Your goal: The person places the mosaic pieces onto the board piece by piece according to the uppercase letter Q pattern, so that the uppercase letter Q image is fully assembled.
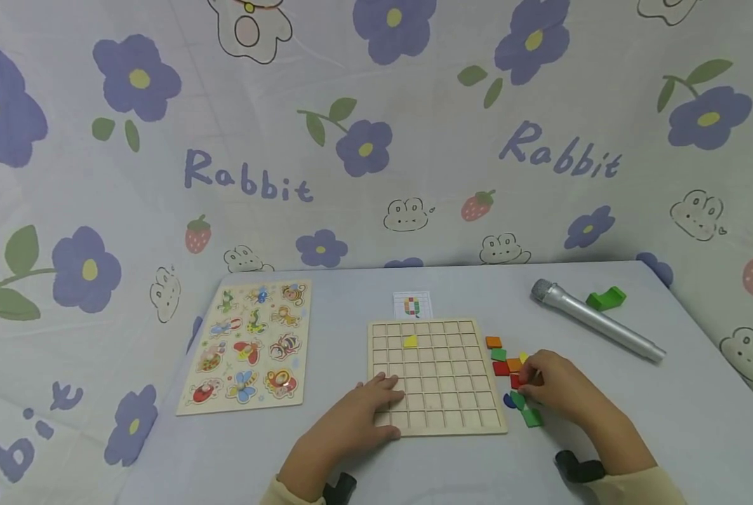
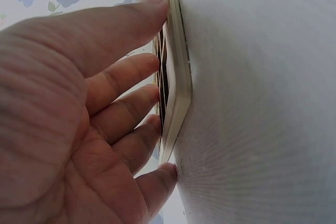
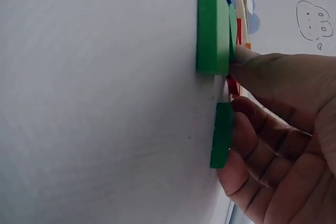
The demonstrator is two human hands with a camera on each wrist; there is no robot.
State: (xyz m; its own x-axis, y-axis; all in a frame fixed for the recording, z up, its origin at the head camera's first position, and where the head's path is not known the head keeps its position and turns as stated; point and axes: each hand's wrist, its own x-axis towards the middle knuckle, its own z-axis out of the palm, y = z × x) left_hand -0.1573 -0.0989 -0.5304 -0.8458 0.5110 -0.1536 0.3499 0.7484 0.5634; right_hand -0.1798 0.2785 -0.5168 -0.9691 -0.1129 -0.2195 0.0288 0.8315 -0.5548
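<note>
My left hand [image 1: 371,409] rests on the lower left corner of a wooden grid board [image 1: 448,365], fingers spread over its squares. In the left wrist view the thumb and fingertips touch the board's edge [image 2: 181,90]. A yellow tile [image 1: 410,341] lies in the board's upper rows. To the right, my right hand [image 1: 556,382] reaches down among loose coloured tiles, fingers bent. Its fingertips touch a green tile [image 3: 221,135], and the thumb is beside another green tile [image 3: 212,27]. A red tile [image 1: 515,381] shows by the thumb and index finger; whether they pinch anything is hidden.
Beside the board lie orange [image 1: 492,342], red [image 1: 500,368] and blue [image 1: 509,400] tiles. A small pattern card [image 1: 423,296] lies behind it. An insect puzzle board [image 1: 246,344] is at left; a silver microphone [image 1: 597,319] and a green block [image 1: 606,299] are at right.
</note>
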